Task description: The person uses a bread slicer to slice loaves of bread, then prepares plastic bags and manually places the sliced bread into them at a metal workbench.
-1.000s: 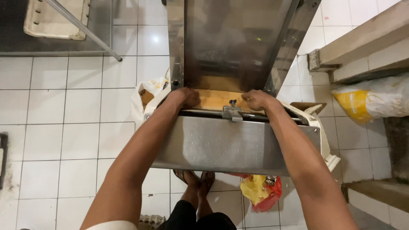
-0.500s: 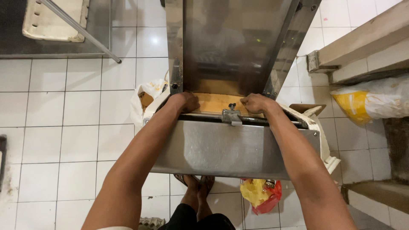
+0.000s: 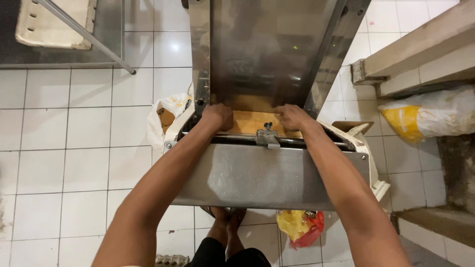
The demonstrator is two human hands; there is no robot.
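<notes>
Colours only. Sheet (image 3: pixel 252 121) under my hands: yellow-tan, faint square grid pressed in. Machine (image 3: pixel 267 178): bare grey steel, dull smears on the near panel, darker brown-grey reflections on the far chute (image 3: pixel 262 54). Floor (image 3: pixel 64 148): white square tiles, dark grout lines. Sack (image 3: pixel 166 118) left of machine: off-white, orange-brown inside. Bag (image 3: pixel 299 227) near, on the floor: yellow and red. Bag (image 3: pixel 425 116) on the right: white with a yellow-orange patch. Ledge (image 3: pixel 415 54) far right: beige, white tile face below. Board (image 3: pixel 54 22) far left: cream, on a dark grey surface. My shorts (image 3: pixel 227 257): black.
</notes>
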